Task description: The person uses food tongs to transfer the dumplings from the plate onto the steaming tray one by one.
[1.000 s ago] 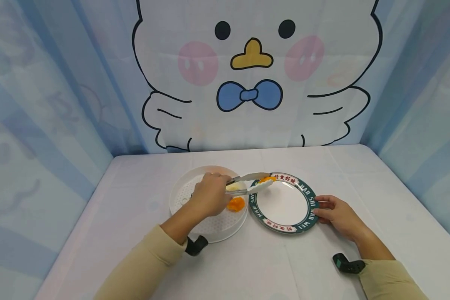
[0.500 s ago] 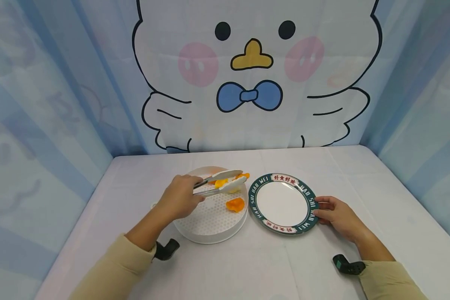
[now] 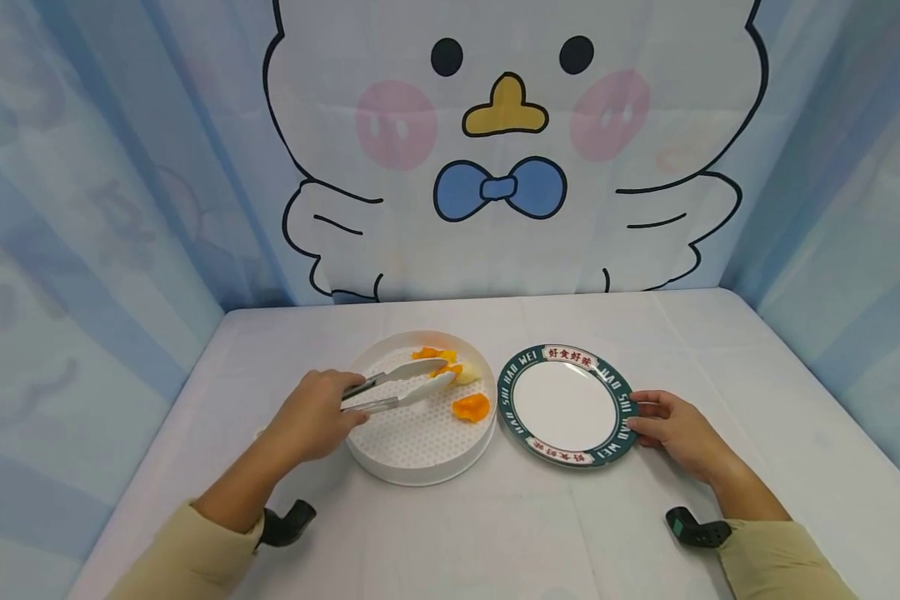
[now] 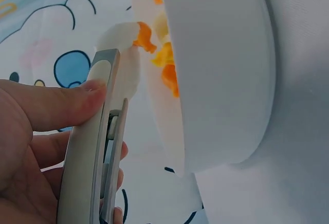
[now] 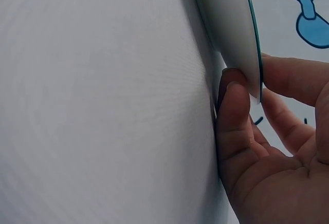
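My left hand [image 3: 311,417] grips a pair of tongs [image 3: 378,390] with metal arms and white tips. The tips are above a round white tray [image 3: 412,450] with a dotted inside. An orange piece [image 4: 145,36] shows at the tips; whether they clasp it I cannot tell. More small pieces lie at the tray's far side, among them a yellow piece [image 4: 163,54], and a larger orange piece [image 3: 470,407] sits near its right side. My right hand [image 3: 671,429] pinches the right rim of a green-rimmed white plate [image 3: 570,406], thumb on top and fingers below in the right wrist view.
The tray and plate stand side by side, nearly touching, on a white-covered table [image 3: 510,533]. A printed cloth backdrop [image 3: 495,258] rises behind the table, with curtains at both sides. Black devices are worn at both wrists.
My left hand has drawn the tongs leftward and down toward me, from above the plate to above the tray. My right hand and the plate have stayed in place.
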`<state>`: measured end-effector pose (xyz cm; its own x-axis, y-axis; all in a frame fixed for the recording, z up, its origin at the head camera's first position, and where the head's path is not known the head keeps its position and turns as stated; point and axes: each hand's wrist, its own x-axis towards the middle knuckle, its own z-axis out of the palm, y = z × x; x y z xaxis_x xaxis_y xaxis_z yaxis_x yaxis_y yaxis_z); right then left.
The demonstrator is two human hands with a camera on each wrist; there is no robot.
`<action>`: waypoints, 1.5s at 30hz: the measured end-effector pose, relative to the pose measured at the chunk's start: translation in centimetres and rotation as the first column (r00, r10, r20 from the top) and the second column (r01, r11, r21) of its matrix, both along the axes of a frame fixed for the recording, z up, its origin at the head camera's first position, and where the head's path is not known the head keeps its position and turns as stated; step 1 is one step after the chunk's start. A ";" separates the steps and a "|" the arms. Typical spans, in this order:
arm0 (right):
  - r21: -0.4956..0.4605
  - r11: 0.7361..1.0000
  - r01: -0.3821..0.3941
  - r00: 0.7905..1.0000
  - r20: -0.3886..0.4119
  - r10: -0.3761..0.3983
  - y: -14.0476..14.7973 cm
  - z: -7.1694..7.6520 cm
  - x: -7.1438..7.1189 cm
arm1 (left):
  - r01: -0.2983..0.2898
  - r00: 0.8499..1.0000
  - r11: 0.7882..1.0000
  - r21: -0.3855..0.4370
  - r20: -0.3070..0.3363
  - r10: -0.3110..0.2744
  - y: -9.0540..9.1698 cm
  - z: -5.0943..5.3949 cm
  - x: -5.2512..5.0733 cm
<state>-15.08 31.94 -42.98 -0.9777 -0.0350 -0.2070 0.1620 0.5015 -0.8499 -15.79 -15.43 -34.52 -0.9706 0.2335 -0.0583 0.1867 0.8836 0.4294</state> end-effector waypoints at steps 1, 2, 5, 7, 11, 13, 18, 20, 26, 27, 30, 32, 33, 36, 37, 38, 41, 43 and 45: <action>-0.001 1.000 0.000 1.000 0.001 0.000 0.0 0.0 0.0 | -0.003 1.000 1.000 0.000 0.005 0.003 -0.1 0.0 0.1; -0.002 1.000 0.001 1.000 0.002 -0.001 0.0 0.0 0.0 | -0.007 1.000 1.000 -0.002 0.010 0.007 -0.2 0.0 0.2; -0.007 1.000 0.003 1.000 0.004 -0.003 0.0 -0.1 0.0 | -0.018 0.999 1.000 -0.010 0.027 0.019 -0.4 0.0 0.5; -0.010 1.000 0.006 1.000 0.005 -0.006 0.0 -0.1 0.0 | -0.025 0.999 1.000 -0.015 0.036 0.026 -0.5 0.0 0.6; -0.004 1.000 0.000 1.000 0.000 0.000 0.0 0.0 0.0 | -0.029 0.999 0.999 -0.017 0.040 0.030 -0.7 -0.1 0.6; -0.004 1.000 -0.001 1.000 -0.001 0.001 0.0 0.0 0.0 | -0.025 0.999 1.000 -0.014 0.036 0.026 -0.8 -0.2 0.6; -0.008 1.000 0.000 1.000 0.001 0.000 -0.1 0.1 0.0 | -0.020 0.999 1.000 -0.015 0.043 0.021 -1.0 -0.2 0.6; -0.007 1.000 0.000 1.000 0.001 0.000 -0.2 0.1 -0.1 | -0.027 0.998 1.000 -0.016 0.053 0.028 -1.0 -0.2 0.6; -0.005 1.000 0.001 1.000 -0.002 -0.001 -0.1 0.1 -0.1 | -0.027 0.999 1.000 0.007 0.041 0.027 -0.9 -0.1 0.5; -0.005 1.000 0.000 1.000 -0.002 0.000 -0.1 0.1 0.0 | -0.025 0.999 1.000 0.014 0.037 0.024 -0.9 0.0 0.5; -0.007 1.000 -0.001 1.000 -0.003 0.001 -0.1 0.1 0.0 | -0.014 1.000 0.999 0.045 0.025 0.013 -0.7 -0.1 0.4; -0.011 1.000 -0.002 1.000 -0.002 0.002 -0.1 0.1 0.0 | -0.011 1.000 0.997 0.079 0.018 0.010 -0.5 -0.2 0.4; -0.013 1.000 -0.001 1.000 -0.001 0.001 -0.1 0.0 0.0 | -0.011 1.000 0.995 0.099 0.013 0.010 -0.4 -0.2 0.5; -0.010 1.000 0.003 1.000 0.001 -0.003 0.0 0.0 0.0 | -0.017 1.000 0.988 0.151 0.004 0.017 0.0 -0.5 0.6; -0.007 1.000 0.003 1.000 0.002 -0.003 0.0 0.0 0.0 | -0.020 1.000 0.986 0.164 0.000 0.020 0.2 -0.5 0.7; -0.007 1.000 0.005 1.000 0.003 -0.005 0.0 0.0 0.0 | -0.026 1.000 0.984 0.174 0.001 0.027 0.3 -0.6 0.8; -0.005 1.000 0.007 1.000 0.003 -0.007 0.0 -0.1 0.0 | -0.039 0.999 0.981 0.190 0.001 0.039 0.9 -0.8 1.0; -0.006 1.000 0.009 1.000 0.002 -0.009 0.0 -0.1 0.0 | -0.044 0.999 0.978 0.202 0.007 0.044 1.3 -0.9 1.2; -0.008 1.000 0.011 1.000 0.002 -0.011 -0.1 -0.1 0.0 | -0.048 0.999 0.976 0.213 0.015 0.046 1.8 -1.0 1.4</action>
<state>-15.03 31.89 -43.10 -0.9776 -0.0259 -0.2088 0.1692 0.4928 -0.8535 -14.37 -13.67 -35.50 -0.9805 0.1955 -0.0213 0.1421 0.7791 0.6106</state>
